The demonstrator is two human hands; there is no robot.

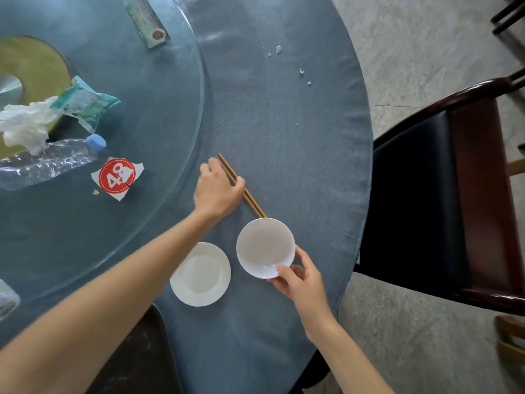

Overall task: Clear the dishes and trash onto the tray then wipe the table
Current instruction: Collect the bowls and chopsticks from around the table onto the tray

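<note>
Reaching across the blue-clothed bench point(298, 143), the left hand point(217, 191) has its fingers point(205, 167) curled around a pair of brown chopsticks point(252, 201), which lie slanted on the cloth with their near ends just beside the white bowl point(265, 247). The right hand point(302, 282) grips that bowl at its near rim, thumb over the edge and fingers beneath; whether the bowl sits on the cloth or is lifted cannot be told. A small white plate point(200, 274) rests on the cloth just left of the bowl, partly under the left forearm. On the glass turntable point(159, 115) lie a crushed clear bottle point(48, 163) with a blue cap, crumpled white tissue point(25, 125), a teal wrapper point(85, 105), a red round tag point(116, 176) and a green card point(147, 22). Water drops point(277, 50) and crumbs point(302, 71) dot the cloth farther out. A dark wooden chair point(443, 200) stands at the bench's right edge.
</note>
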